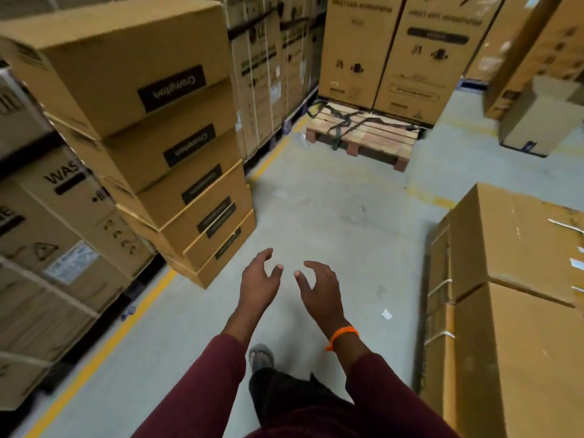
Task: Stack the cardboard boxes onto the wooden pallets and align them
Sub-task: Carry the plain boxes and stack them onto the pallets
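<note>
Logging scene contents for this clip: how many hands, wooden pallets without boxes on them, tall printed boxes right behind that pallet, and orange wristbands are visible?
hands: 2 (left hand, right hand)
wooden pallet without boxes: 1
tall printed boxes behind it: 2 ()
orange wristband: 1
Total: 6
</note>
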Demonstrator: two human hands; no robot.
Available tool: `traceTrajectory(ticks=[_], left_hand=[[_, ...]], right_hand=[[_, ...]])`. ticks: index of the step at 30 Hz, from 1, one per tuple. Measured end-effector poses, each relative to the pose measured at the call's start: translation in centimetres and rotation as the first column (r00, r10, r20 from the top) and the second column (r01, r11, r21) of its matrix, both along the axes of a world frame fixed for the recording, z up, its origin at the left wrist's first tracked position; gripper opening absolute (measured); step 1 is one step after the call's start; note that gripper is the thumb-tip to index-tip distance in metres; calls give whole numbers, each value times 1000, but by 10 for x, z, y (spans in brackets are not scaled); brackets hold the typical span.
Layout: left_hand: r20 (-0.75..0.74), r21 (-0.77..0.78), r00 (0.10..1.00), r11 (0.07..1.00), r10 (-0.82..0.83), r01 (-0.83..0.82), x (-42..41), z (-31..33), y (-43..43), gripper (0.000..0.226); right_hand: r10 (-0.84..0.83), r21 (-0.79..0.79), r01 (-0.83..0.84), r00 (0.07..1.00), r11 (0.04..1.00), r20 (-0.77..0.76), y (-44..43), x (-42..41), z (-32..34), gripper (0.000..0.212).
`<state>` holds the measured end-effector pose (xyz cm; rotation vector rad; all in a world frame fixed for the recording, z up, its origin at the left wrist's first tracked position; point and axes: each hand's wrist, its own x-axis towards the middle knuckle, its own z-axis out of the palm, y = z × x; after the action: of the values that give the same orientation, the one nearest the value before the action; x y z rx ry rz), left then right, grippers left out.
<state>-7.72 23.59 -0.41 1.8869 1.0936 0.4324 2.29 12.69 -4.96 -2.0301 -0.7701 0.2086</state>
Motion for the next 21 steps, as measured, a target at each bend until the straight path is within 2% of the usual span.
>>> traceTrajectory(ticks=[6, 12, 17, 21], left_hand=[[12, 32, 999, 998, 48, -49, 14, 35, 160, 48], [159, 7, 979, 992, 126, -128, 11, 86, 297, 45], [318, 63, 946, 995, 59, -83, -3, 122, 386, 42], [404, 211, 908, 977, -112, 27, -41, 151, 459, 33]], right_hand=[[38, 9, -38, 999, 999, -37, 160, 24, 32, 34], [119, 61, -117, 993, 991, -18, 302, 24, 94, 32], [88, 194, -88, 996, 977, 9, 399, 8, 134, 30], [27, 316, -11, 999, 949, -47, 470, -16, 165, 28]])
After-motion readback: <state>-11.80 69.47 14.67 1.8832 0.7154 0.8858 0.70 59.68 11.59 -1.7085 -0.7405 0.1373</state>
